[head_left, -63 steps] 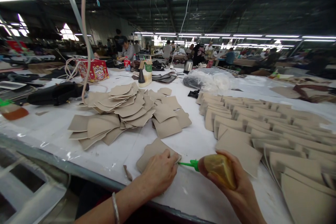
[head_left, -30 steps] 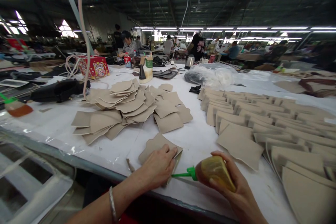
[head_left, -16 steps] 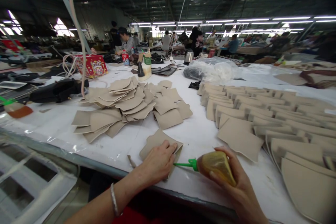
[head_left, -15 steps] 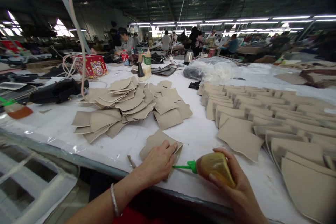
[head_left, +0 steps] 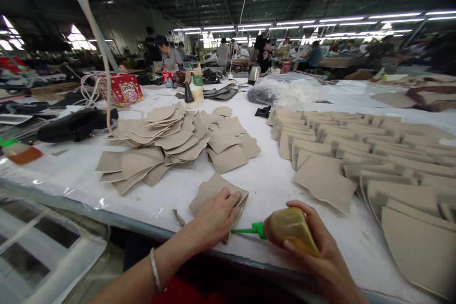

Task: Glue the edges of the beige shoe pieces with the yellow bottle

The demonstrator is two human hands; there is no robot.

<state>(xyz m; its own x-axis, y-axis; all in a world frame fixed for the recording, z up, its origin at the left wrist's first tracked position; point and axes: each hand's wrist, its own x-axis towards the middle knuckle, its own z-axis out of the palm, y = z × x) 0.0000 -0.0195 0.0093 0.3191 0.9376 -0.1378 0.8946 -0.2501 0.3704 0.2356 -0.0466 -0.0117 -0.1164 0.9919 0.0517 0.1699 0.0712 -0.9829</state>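
My left hand [head_left: 214, 218] rests with curled fingers on a beige cut piece [head_left: 212, 189] near the front edge of the white table [head_left: 270, 180], lifting its near edge a little. My right hand [head_left: 313, 251] is wrapped round a soft amber glue bottle [head_left: 290, 229]. The bottle's green nozzle [head_left: 247, 231] points left and reaches the raised edge of the piece just under my left fingers.
A loose heap of beige pieces [head_left: 167, 145] lies beyond my left hand. Overlapping rows of larger beige pieces [head_left: 363, 152] cover the right side. Farther back stand a red patterned bag [head_left: 121, 89], a dark bundle [head_left: 76, 124], a clear plastic bag [head_left: 285, 92] and seated workers [head_left: 167, 56].
The nozzle has slid left along the piece's near edge, further under my left fingers. My left hand has stayed on the piece. The view has tipped down slightly.
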